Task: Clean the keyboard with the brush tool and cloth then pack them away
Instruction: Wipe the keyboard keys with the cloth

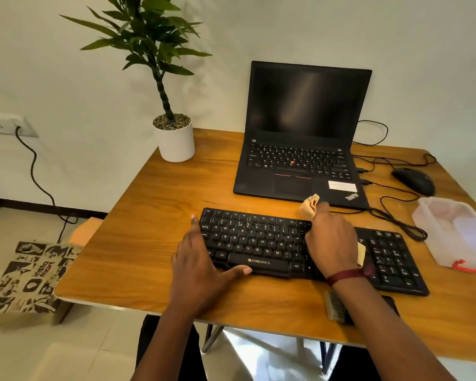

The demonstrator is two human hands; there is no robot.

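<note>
Wooden desk (162, 188) carries the Zebronics keyboard (259, 243) at frame centre; left hand (195, 273) steadies its left end, fingers straight; right hand (333, 243) clutches a cloth (311, 204) against the keys (brush (334, 306) lies lower right).

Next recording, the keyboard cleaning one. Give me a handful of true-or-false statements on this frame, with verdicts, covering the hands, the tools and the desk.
1. The right hand holds the cloth on the keyboard. True.
2. The brush is in the left hand. False: the brush lies on the table near its front edge, partly under the right forearm. The left hand rests on the keyboard's left end.
3. The laptop is open and its screen is dark. True.
4. The potted plant stands on the floor. False: it stands on the table's far left corner.
</note>
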